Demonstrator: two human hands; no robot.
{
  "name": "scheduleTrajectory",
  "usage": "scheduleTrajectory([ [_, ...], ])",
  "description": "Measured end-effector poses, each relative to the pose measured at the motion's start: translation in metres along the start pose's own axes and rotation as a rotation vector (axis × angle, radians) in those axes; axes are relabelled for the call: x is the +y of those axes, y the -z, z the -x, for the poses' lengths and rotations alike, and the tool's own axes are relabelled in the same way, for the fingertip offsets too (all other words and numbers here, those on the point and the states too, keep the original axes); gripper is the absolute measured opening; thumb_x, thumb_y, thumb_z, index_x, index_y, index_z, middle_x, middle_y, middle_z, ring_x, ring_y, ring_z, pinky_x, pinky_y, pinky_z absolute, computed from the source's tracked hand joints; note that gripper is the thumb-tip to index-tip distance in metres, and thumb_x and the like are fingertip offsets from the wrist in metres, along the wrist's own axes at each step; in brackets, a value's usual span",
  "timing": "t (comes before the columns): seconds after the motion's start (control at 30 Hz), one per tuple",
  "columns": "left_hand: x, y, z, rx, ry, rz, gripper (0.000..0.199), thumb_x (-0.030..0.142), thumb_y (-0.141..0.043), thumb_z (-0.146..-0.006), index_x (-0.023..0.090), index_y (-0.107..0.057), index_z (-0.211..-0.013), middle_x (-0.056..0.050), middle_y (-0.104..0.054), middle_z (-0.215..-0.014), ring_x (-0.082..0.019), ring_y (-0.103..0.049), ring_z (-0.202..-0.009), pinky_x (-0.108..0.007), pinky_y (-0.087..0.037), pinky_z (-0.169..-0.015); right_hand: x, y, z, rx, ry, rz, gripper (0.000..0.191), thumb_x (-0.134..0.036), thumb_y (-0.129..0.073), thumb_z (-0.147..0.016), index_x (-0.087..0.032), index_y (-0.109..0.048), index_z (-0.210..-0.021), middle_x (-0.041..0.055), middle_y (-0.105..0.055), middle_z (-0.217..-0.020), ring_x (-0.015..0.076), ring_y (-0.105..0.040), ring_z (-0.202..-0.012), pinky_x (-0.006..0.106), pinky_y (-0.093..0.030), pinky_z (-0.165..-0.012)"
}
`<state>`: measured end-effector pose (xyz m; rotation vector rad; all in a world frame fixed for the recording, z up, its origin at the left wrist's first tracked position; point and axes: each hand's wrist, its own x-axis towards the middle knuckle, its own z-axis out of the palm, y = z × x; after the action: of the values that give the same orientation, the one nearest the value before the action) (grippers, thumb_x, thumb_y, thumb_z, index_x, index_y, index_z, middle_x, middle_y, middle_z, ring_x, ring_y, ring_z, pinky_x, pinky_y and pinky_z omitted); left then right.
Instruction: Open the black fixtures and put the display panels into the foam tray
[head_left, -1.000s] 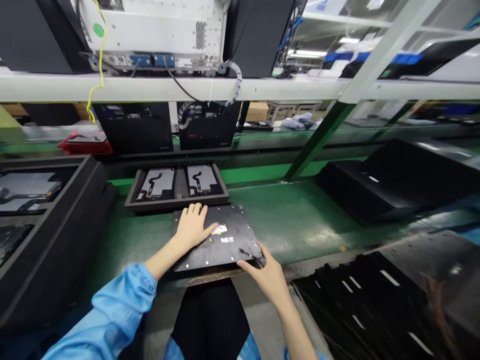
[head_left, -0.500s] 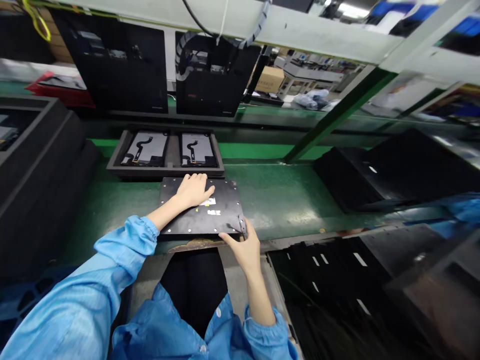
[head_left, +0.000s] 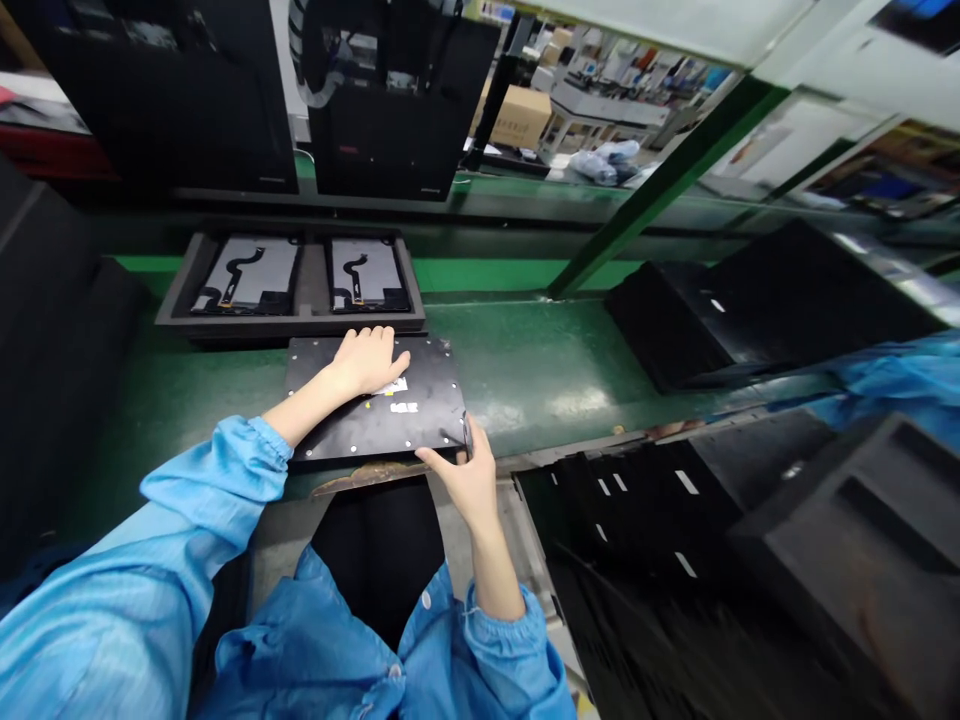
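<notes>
A flat black rectangular plate (head_left: 345, 432) lies on the green bench, with round silvery dots along its edges and small white labels. My left hand (head_left: 367, 360) rests flat on it, fingers stretched towards its far edge and thumb out to the side. At the plate's near right corner is my right hand (head_left: 474, 470), thumb along the near edge and fingers bent at the right side. A thin dark tool (head_left: 468, 432) shows between those fingers; its exact kind is unclear. The fingertips of my right hand are partly hidden.
Behind the plate a grey foam tray (head_left: 311, 322) holds two flat panels with black ribbon cables. Black boxes or stacked sheets (head_left: 780, 300) stand at right. Black sheets with white strips (head_left: 637, 510) lie nearer. A green post (head_left: 667, 190) rises behind the bench (head_left: 525, 350).
The view has shifted, so the bench and tray appear further left and higher. Both hands keep nearly the same places on the plate.
</notes>
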<state>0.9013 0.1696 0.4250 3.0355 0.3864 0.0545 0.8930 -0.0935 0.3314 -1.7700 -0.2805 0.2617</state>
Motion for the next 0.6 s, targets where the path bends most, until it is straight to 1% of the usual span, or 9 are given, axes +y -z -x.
scheduleTrajectory([
  [0.13, 0.002, 0.002, -0.002, -0.009, -0.008, 0.008, 0.065, 0.053, -0.037, -0.110, 0.000, -0.058, -0.142, -0.026, -0.068, -0.139, -0.042, -0.065, -0.129, -0.055, -0.049, -0.109, -0.003, 0.001, -0.001, -0.023, 0.004, 0.038, 0.105, -0.056, -0.101, -0.067, -0.023, -0.058, -0.157, 0.0152, -0.054, -0.157, 0.0332, -0.056, -0.144, 0.045, -0.053, -0.117],
  [0.23, 0.001, 0.002, -0.002, -0.014, -0.011, 0.004, 0.067, 0.055, -0.036, -0.111, 0.000, -0.058, -0.143, -0.026, -0.068, -0.138, -0.042, -0.065, -0.129, -0.054, -0.049, -0.108, -0.004, 0.000, -0.002, -0.030, 0.021, 0.041, 0.104, -0.056, -0.101, -0.068, -0.023, -0.057, -0.157, 0.0144, -0.054, -0.156, 0.0323, -0.056, -0.144, 0.044, -0.054, -0.116],
  [0.33, -0.001, -0.001, -0.002, 0.014, -0.016, 0.001, 0.067, 0.057, -0.037, -0.111, 0.001, -0.058, -0.141, -0.026, -0.070, -0.134, -0.040, -0.066, -0.126, -0.051, -0.048, -0.106, -0.004, 0.004, -0.003, -0.042, 0.045, 0.044, 0.101, -0.056, -0.099, -0.071, -0.024, -0.058, -0.157, 0.0140, -0.054, -0.156, 0.0324, -0.057, -0.143, 0.043, -0.054, -0.115],
  [0.4, -0.003, -0.005, -0.002, 0.059, -0.012, 0.017, 0.066, 0.059, -0.038, -0.110, 0.003, -0.060, -0.138, -0.024, -0.072, -0.130, -0.039, -0.068, -0.123, -0.050, -0.048, -0.105, -0.001, 0.014, -0.001, -0.085, 0.050, 0.052, 0.091, -0.057, -0.095, -0.077, -0.026, -0.060, -0.155, 0.0128, -0.053, -0.157, 0.0317, -0.058, -0.142, 0.042, -0.053, -0.115],
  [0.47, -0.005, -0.008, -0.001, 0.096, -0.011, 0.042, 0.066, 0.062, -0.039, -0.110, 0.006, -0.063, -0.133, -0.021, -0.074, -0.127, -0.037, -0.069, -0.120, -0.049, -0.048, -0.105, 0.004, 0.028, 0.006, -0.115, 0.058, 0.075, 0.074, -0.059, -0.087, -0.086, -0.026, -0.065, -0.149, 0.0121, -0.055, -0.154, 0.0302, -0.060, -0.137, 0.039, -0.054, -0.110],
  [0.53, -0.006, -0.010, 0.000, 0.105, -0.016, 0.063, 0.065, 0.064, -0.040, -0.109, 0.007, -0.064, -0.131, -0.019, -0.075, -0.126, -0.036, -0.069, -0.118, -0.048, -0.048, -0.103, 0.011, 0.042, 0.021, -0.110, 0.065, 0.122, 0.058, -0.060, -0.075, -0.097, -0.025, -0.068, -0.142, 0.0117, -0.061, -0.145, 0.0284, -0.062, -0.131, 0.038, -0.054, -0.105],
  [0.6, -0.006, -0.012, 0.001, 0.108, -0.019, 0.069, 0.065, 0.064, -0.040, -0.110, 0.008, -0.065, -0.131, -0.019, -0.075, -0.127, -0.036, -0.069, -0.118, -0.049, -0.048, -0.103, 0.019, 0.054, 0.040, -0.101, 0.041, 0.161, 0.048, -0.060, -0.065, -0.104, -0.024, -0.068, -0.136, 0.0101, -0.067, -0.128, 0.0264, -0.063, -0.121, 0.037, -0.052, -0.102],
])
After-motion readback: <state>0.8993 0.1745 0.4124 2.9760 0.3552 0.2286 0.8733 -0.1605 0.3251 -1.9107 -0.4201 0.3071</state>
